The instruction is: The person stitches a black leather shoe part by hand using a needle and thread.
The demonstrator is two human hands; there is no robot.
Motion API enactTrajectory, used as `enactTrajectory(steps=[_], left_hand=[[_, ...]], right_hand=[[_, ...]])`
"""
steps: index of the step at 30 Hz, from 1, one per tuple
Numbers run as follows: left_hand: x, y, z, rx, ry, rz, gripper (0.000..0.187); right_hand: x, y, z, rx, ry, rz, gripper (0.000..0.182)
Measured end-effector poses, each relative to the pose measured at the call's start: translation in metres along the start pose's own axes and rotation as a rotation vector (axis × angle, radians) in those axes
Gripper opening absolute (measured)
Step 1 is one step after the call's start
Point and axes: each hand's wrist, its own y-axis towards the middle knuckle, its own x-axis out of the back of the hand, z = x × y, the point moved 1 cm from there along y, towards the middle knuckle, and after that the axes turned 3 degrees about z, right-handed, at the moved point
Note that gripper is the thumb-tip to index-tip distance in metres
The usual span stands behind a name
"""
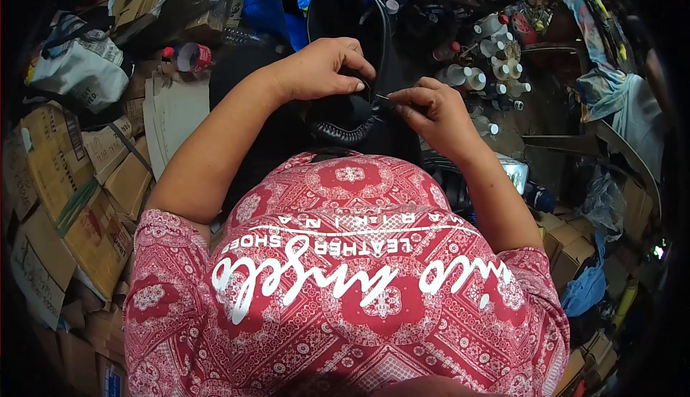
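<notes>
A black shoe (389,44) rests over my lap, its rounded sole end pointing away from me. Pale, closely spaced stitches (343,137) run along the curved edge nearest my body. My left hand (323,70) grips the black upper beside the opening, thumb and fingers closed on its edge. At the right side of the shoe, my right hand (435,113) pinches a thin metal needle (383,98) between thumb and forefinger. The needle's tip points left, right at the shoe's edge and close to my left fingertips.
Several white-capped bottles (496,59) stand on the right. A red-capped bottle (190,57) lies to the left near stacked cardboard (65,174). A blue plastic sheet (269,1) lies beyond the shoe, and a grey bag (83,70) sits at the upper left.
</notes>
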Motion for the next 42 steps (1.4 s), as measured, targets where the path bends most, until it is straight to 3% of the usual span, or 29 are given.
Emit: enactTrajectory(steps=[5,7,11,19,25,37,42], left_hand=[[0.001,0.004,0.001,0.005,0.056,0.004,0.023],[0.001,0.007,-0.001,0.015,0.076,0.005,0.023],[0.000,0.013,0.000,0.021,0.101,0.025,0.021],[0.004,0.018,0.003,-0.030,0.113,0.076,0.020],[0.005,0.018,0.005,-0.023,0.115,0.080,0.020],[0.002,0.022,0.004,0.031,0.086,0.063,0.021],[0.003,0.021,0.006,-0.041,0.061,0.082,0.023]], right_hand=[[-0.006,0.001,0.001,0.007,0.002,-0.042,0.019],[-0.008,0.000,-0.002,0.161,-0.231,-0.133,0.016],[-0.012,0.002,-0.003,0.205,-0.299,-0.167,0.014],[-0.001,0.016,-0.019,0.053,0.090,0.032,0.029],[0.000,0.031,-0.036,0.091,0.227,0.154,0.023],[-0.007,0.026,-0.041,0.074,0.317,0.130,0.018],[-0.012,0.023,-0.048,0.023,0.417,0.127,0.019]])
